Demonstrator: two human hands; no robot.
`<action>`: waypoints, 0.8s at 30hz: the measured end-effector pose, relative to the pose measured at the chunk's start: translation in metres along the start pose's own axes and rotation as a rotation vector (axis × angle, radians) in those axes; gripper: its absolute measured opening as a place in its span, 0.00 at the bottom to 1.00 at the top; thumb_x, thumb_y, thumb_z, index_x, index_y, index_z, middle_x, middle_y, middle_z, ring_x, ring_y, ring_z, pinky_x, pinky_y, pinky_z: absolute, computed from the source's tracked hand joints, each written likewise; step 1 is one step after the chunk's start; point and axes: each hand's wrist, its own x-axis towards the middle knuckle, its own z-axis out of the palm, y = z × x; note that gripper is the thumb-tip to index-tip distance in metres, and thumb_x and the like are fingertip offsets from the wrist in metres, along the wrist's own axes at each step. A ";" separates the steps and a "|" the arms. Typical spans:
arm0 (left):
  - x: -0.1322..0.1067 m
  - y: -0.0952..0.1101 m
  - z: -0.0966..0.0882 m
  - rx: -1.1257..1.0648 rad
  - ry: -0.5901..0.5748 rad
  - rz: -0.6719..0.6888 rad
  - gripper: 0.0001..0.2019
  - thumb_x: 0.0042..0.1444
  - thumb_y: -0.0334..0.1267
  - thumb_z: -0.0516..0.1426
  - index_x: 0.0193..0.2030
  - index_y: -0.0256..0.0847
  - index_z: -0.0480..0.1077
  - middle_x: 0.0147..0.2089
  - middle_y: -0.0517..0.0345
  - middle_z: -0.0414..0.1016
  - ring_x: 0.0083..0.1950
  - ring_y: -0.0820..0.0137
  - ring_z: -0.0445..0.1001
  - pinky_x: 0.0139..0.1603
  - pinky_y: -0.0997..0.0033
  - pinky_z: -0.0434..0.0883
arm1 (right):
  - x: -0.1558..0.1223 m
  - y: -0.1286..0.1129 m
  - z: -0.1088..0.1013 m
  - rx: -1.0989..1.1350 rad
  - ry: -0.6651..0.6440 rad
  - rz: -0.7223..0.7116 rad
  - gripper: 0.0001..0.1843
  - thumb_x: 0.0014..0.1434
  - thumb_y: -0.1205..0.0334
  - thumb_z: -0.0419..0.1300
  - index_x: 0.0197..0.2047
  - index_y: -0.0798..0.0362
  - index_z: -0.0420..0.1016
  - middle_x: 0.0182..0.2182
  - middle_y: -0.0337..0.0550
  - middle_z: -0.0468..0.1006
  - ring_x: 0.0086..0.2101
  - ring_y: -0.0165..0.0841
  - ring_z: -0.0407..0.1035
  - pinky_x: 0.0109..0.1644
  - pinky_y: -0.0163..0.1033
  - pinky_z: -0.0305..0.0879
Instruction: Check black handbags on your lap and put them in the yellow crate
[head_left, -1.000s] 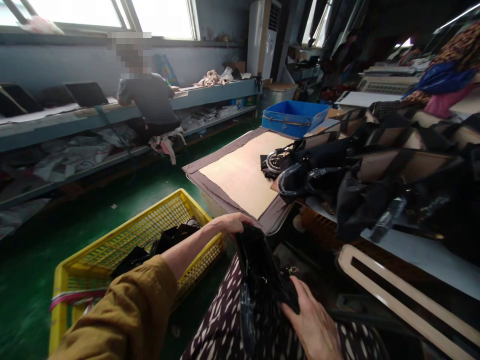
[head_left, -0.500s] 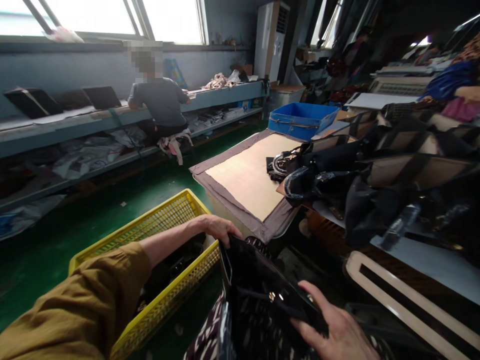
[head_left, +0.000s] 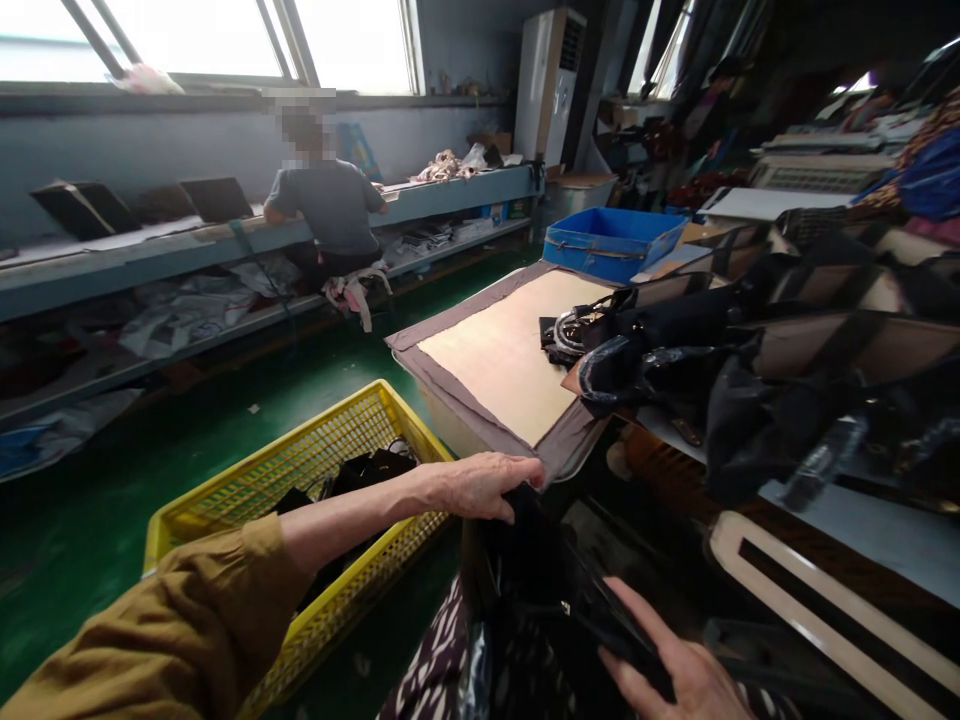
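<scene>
A black handbag (head_left: 551, 590) with small shiny metal fittings is held over my lap, its upper part between my two hands. My left hand (head_left: 484, 485) reaches across the yellow basket and is closed on the bag's far upper edge, fingers bent over it. Lower right, my right hand (head_left: 671, 660) grips the bag's near side, with thumb and fingers on either side of the edge. The inside of the bag is dark and hard to make out. Several black items (head_left: 367, 475) lie in the yellow plastic basket (head_left: 300, 450) to my left.
A padded table (head_left: 495, 350) with a tan sheet stands ahead. Several black handbags (head_left: 750, 360) are heaped on the right, beside a blue bin (head_left: 615, 240). A pale slotted frame (head_left: 810, 620) lies at lower right. Another person (head_left: 326, 210) sits at a long bench by the windows.
My left hand has moved right along the bag's upper edge, and the bag's opening looks narrower. My right hand keeps its hold. The view has shifted slightly.
</scene>
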 end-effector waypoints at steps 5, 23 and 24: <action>0.002 -0.009 0.014 0.013 0.091 0.015 0.08 0.50 0.34 0.59 0.35 0.39 0.64 0.37 0.61 0.67 0.37 0.73 0.66 0.37 0.78 0.62 | -0.001 0.000 0.000 0.029 -0.009 0.008 0.33 0.56 0.44 0.49 0.61 0.49 0.57 0.45 0.40 0.77 0.45 0.39 0.70 0.45 0.34 0.66; 0.010 -0.020 0.037 -0.051 0.243 -0.115 0.04 0.45 0.28 0.55 0.22 0.37 0.65 0.29 0.62 0.68 0.30 0.75 0.65 0.30 0.79 0.59 | 0.010 -0.018 -0.019 0.046 0.289 0.033 0.20 0.58 0.44 0.47 0.44 0.44 0.72 0.44 0.38 0.72 0.40 0.31 0.70 0.42 0.30 0.66; 0.011 -0.020 0.038 -0.048 0.247 -0.142 0.04 0.45 0.29 0.55 0.21 0.37 0.65 0.29 0.62 0.67 0.30 0.75 0.65 0.30 0.79 0.59 | 0.011 -0.018 -0.019 0.049 0.314 0.025 0.19 0.58 0.45 0.48 0.43 0.45 0.72 0.43 0.38 0.71 0.40 0.31 0.70 0.41 0.30 0.66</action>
